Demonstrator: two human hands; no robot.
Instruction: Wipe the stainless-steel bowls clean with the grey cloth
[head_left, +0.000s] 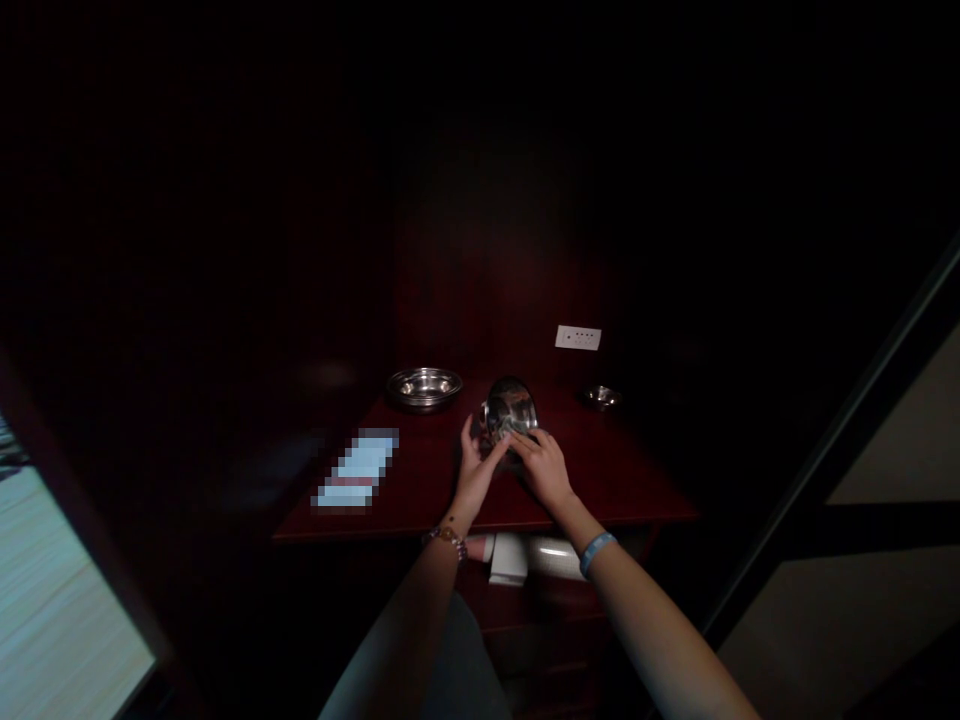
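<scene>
Head camera view, inspected near to far. At the lower edge, two forearms reach in, with a beaded bracelet (448,537) on the left wrist and a blue band (598,552) on the right. Between them, below the counter (615,490), lie a white box (508,558) and a pale roll (553,556).

Just below and right of the frame's centre, the metal bowl (514,400) is held tilted over the counter, its opening turned towards the camera. The left hand (472,470) has its grip closed on the bowl's left side, thumb at the lower rim. The right hand (546,465) has its fingers against the lower rim, near that thumb; whether this grip pinches the metal cannot be told. Nor can it be told if another piece sits behind the bowl.

Risk noted: the polished wall looks smooth, so a slack left grip could let the bowl slip and strike the counter. Uneven pressure from the right fingers could also twist it. Poor light may hide the rim and cause a misjudged hold.

Left of centre is a blurred, pale patch (360,470). Farther off, shallow metal dishes (424,388) stand at left, apparently stacked; a small metal dish (602,397) stands at right. Beyond is a white socket plate (578,338) on the back panel.
</scene>
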